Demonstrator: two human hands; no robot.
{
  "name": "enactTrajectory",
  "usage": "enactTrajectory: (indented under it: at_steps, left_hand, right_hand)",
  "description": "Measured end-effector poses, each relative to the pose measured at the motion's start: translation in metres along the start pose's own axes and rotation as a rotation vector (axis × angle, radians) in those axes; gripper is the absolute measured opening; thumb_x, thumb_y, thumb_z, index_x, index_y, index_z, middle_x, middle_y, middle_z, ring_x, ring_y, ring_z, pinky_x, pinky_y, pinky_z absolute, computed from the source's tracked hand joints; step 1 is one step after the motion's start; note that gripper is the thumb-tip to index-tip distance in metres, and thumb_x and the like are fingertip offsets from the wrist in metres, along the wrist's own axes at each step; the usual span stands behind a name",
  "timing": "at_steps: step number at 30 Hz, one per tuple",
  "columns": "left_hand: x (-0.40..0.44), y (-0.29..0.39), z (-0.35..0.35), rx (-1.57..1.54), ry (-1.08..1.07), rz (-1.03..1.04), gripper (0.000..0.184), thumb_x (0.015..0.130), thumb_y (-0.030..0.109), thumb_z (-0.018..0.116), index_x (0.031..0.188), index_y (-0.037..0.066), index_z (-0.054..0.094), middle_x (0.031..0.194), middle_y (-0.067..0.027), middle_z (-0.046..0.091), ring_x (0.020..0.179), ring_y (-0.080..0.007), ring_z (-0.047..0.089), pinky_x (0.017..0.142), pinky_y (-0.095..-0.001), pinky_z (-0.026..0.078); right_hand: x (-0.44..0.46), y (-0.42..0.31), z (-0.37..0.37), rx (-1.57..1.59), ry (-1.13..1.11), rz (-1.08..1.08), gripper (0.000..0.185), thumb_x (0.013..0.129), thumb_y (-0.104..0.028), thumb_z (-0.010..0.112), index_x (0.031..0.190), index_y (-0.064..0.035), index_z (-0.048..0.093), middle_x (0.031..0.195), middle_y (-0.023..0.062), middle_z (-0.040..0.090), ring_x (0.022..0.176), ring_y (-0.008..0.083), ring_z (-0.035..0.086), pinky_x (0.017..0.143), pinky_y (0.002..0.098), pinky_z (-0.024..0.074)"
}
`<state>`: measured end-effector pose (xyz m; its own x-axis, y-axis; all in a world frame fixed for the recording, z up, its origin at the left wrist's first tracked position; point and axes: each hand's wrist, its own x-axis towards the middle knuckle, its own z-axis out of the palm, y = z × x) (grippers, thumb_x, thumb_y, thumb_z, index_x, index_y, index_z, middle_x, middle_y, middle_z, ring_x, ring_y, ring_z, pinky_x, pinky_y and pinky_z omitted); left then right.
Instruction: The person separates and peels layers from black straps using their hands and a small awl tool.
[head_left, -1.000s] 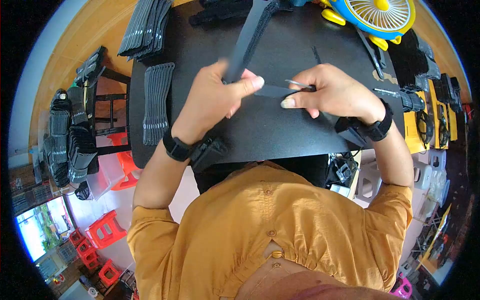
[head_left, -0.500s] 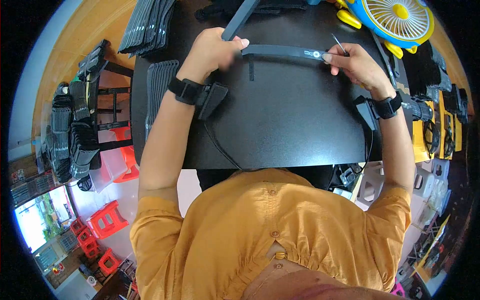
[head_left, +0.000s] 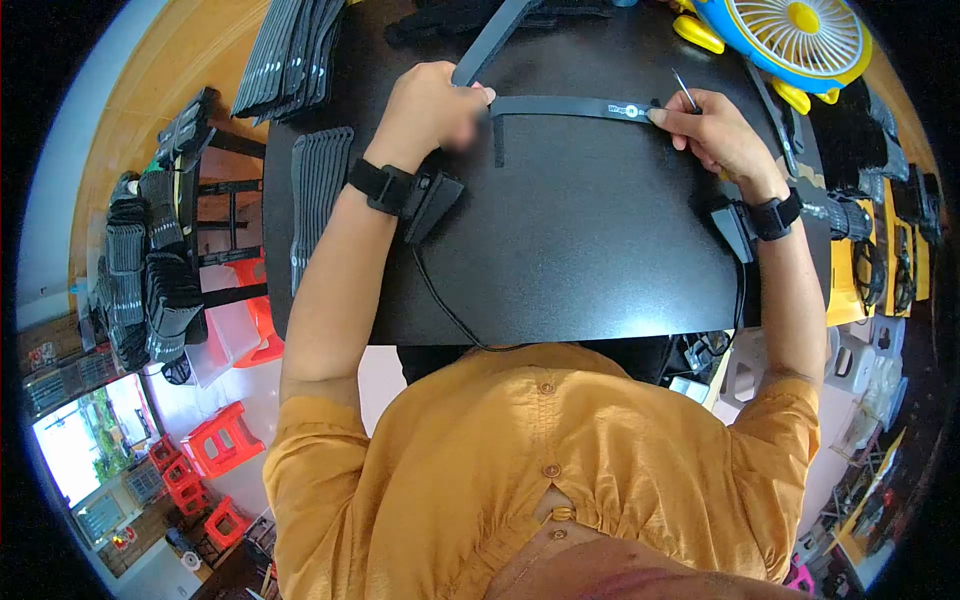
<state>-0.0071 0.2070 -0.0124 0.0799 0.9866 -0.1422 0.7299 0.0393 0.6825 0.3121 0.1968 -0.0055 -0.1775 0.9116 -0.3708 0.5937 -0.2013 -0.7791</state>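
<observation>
A long dark grey strap (head_left: 560, 106) with a white round logo and lettering near its right end is stretched between my hands. My left hand (head_left: 425, 115) is closed on it where it bends, and another length of strap runs up and away from that hand. My right hand (head_left: 722, 135) pinches the logo end between thumb and finger. A thin pointed metal tool (head_left: 685, 90) also sticks up from the right hand, its lower part hidden by the fingers. Below the strap, close to my left hand, a short black strip (head_left: 499, 146) shows against the table.
On the black table (head_left: 580, 250), stacked straps (head_left: 285, 60) and a fanned row of straps (head_left: 318, 200) lie at the left. A blue and yellow fan (head_left: 795, 45) stands at the upper right. Cables run from the wrist-worn devices (head_left: 435, 205). Red stools (head_left: 222, 440) stand on the floor.
Both hands and the strap sit slightly lower in the view, and the strap looks straighter. The grip of each hand is the same.
</observation>
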Motion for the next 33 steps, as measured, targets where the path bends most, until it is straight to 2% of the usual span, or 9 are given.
enactTrajectory:
  at_steps: [4,5,6,10,16,19,25,28,33]
  left_hand:
    - [0.000,-0.004,0.005,-0.052,0.011,0.054,0.024,0.087,0.023,0.070,0.087,0.000,0.063,0.063,-0.0032,0.060,0.048,-0.0086,0.057,0.045,-0.0234,0.047]
    - [0.000,-0.001,0.004,-0.032,0.014,0.021,0.023,0.087,0.023,0.069,0.087,0.001,0.064,0.063,-0.0047,0.062,0.049,-0.0101,0.059,0.047,-0.0245,0.050]
    - [-0.001,0.000,0.004,-0.009,0.017,-0.014,0.022,0.087,0.023,0.069,0.088,0.001,0.065,0.063,-0.0062,0.064,0.050,-0.0117,0.062,0.050,-0.0255,0.052]
    - [-0.002,0.003,0.004,-0.015,0.017,-0.041,0.023,0.087,0.023,0.068,0.089,0.000,0.065,0.064,-0.0065,0.064,0.051,-0.0117,0.062,0.050,-0.0257,0.053]
    - [-0.002,0.004,0.004,-0.053,-0.001,-0.048,0.023,0.088,0.024,0.067,0.090,0.001,0.062,0.067,-0.0032,0.060,0.050,-0.0085,0.056,0.047,-0.0243,0.048]
    - [-0.004,0.007,0.003,-0.033,0.000,-0.060,0.023,0.088,0.024,0.067,0.090,0.001,0.062,0.067,-0.0028,0.060,0.050,-0.0084,0.056,0.047,-0.0244,0.048]
    - [-0.001,0.001,0.005,-0.057,0.024,-0.049,0.022,0.087,0.022,0.069,0.090,0.001,0.061,0.066,-0.0021,0.059,0.049,-0.0072,0.055,0.045,-0.0227,0.046]
    - [0.000,0.002,0.005,-0.029,0.032,-0.061,0.024,0.086,0.023,0.069,0.090,0.000,0.064,0.068,-0.0071,0.065,0.053,-0.0122,0.063,0.050,-0.0258,0.052]
    - [-0.007,-0.005,-0.004,-0.082,-0.035,-0.003,0.030,0.089,0.030,0.068,0.087,0.001,0.061,0.067,-0.0038,0.060,0.051,-0.0091,0.056,0.045,-0.0241,0.046]
  right_hand:
    - [-0.003,0.003,-0.002,0.045,0.032,-0.008,0.023,0.092,-0.029,0.064,0.081,-0.0101,0.058,0.062,-0.0062,0.052,0.043,0.0010,0.040,0.037,0.0186,0.0270]
    - [-0.002,0.003,-0.001,0.066,0.029,-0.006,0.023,0.092,-0.029,0.064,0.081,-0.0097,0.058,0.062,-0.0059,0.053,0.042,0.0012,0.040,0.036,0.0188,0.0276]
    - [-0.003,-0.001,-0.001,0.064,0.040,-0.003,0.018,0.091,-0.024,0.063,0.088,-0.0056,0.062,0.063,-0.0027,0.055,0.043,0.0038,0.042,0.037,0.0205,0.0303]
    - [-0.002,-0.005,0.007,-0.038,0.155,0.004,0.023,0.092,-0.027,0.060,0.090,-0.0039,0.062,0.061,-0.0005,0.056,0.042,0.0069,0.045,0.037,0.0228,0.0342]
    - [0.005,-0.005,0.012,-0.102,0.210,0.031,0.027,0.092,-0.029,0.059,0.085,-0.0031,0.062,0.059,0.0009,0.055,0.041,0.0102,0.047,0.037,0.0263,0.0372]
    - [0.009,-0.006,0.012,-0.142,0.188,0.064,0.027,0.094,-0.030,0.059,0.080,-0.0064,0.056,0.058,-0.0020,0.053,0.042,0.0066,0.046,0.036,0.0232,0.0344]
    - [0.008,-0.016,0.009,-0.177,0.173,0.090,0.028,0.093,-0.029,0.058,0.078,-0.0052,0.057,0.057,-0.0020,0.053,0.041,0.0073,0.046,0.036,0.0240,0.0340]
    - [0.014,-0.014,0.004,-0.153,0.126,0.123,0.028,0.093,-0.029,0.059,0.078,-0.0055,0.058,0.056,-0.0020,0.052,0.041,0.0074,0.046,0.036,0.0243,0.0338]
    - [0.016,0.001,-0.009,-0.226,0.193,0.140,0.028,0.093,-0.031,0.059,0.080,-0.0063,0.059,0.059,-0.0017,0.054,0.042,0.0073,0.045,0.036,0.0239,0.0325]
